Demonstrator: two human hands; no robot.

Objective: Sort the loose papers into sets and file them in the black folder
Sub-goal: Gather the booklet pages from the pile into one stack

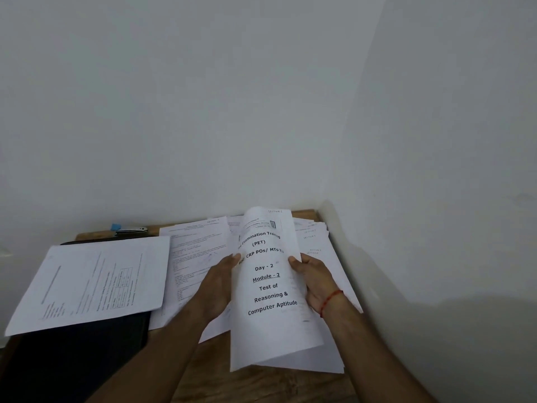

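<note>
I hold a bowed set of white papers (271,289) upright over the table; its front page reads "Day - 2, Module - 2, Test of Reasoning & Computer Aptitude". My left hand (218,286) grips its left edge and my right hand (315,282) grips its right edge, thumb on the front. Loose printed sheets (194,251) lie spread on the wooden table (209,373) behind and beneath the held set. The black folder (87,353) lies at the left, with a printed set (93,283) resting across its top.
A stapler with a blue end (129,229) lies at the table's back edge by the wall. White walls (436,199) close in behind and on the right. More sheets (312,237) are stacked in the back right corner.
</note>
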